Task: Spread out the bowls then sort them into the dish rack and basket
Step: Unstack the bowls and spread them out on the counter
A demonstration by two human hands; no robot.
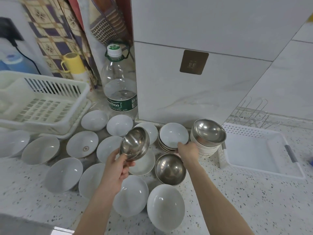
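Several white bowls [64,174] lie spread over the speckled counter. My left hand [118,167] grips a tilted steel bowl [134,143] by its rim, lifted above the white bowls. My right hand [187,150] reaches to the stack of white saucer-like bowls [173,135] and touches its front rim. Another steel bowl [170,169] sits on the counter below that hand. A third steel bowl [209,131] tops a stack of white bowls to the right. The cream dish rack [42,92] stands at the left, the white basket [254,150] at the right.
A large water bottle [119,85] stands behind the bowls beside a white tiled wall corner [186,99]. A yellow mug [74,62] is behind the rack. A wire rack [249,114] sits behind the basket. Bare counter [237,200] lies at the front right.
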